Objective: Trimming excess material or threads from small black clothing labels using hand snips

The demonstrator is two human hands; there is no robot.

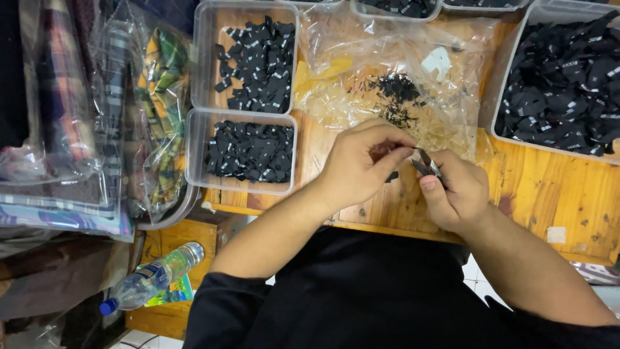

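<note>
A: Your left hand (358, 165) is curled nearly shut, fingertips pinched on a small black woven label (391, 176) that is mostly hidden under them. It sits just in front of the crumpled clear plastic bag (387, 71), over the orange wooden bench (549, 187).

B: And the other one?

A: Your right hand (455, 194) is closed around small metal snips (426, 163), thumb on top, blades angled toward the label. I'd judge you hold both close together so the cut lands right at your left fingertips; whether the blades are open or closed I cannot tell.

B: Why is that bag spread flat?

A: Probably to catch waste: black thread trimmings (395, 97) lie heaped on it, just beyond your hands.

B: And the trays?

A: Left of the bag stand two clear rectangular plastic tubs of black labels, the farther tub (248, 61) loosely filled, the nearer tub (242, 152) fuller. Right of the bag is a large clear plastic bin (562, 84) heaped with more. They ring the bag, so either hand reaches one easily.

B: Anything else?

A: Far left of the bag, bagged plaid fabrics (97, 116); below them, a clear plastic water bottle with a blue cap (152, 278) lying on its side
</note>
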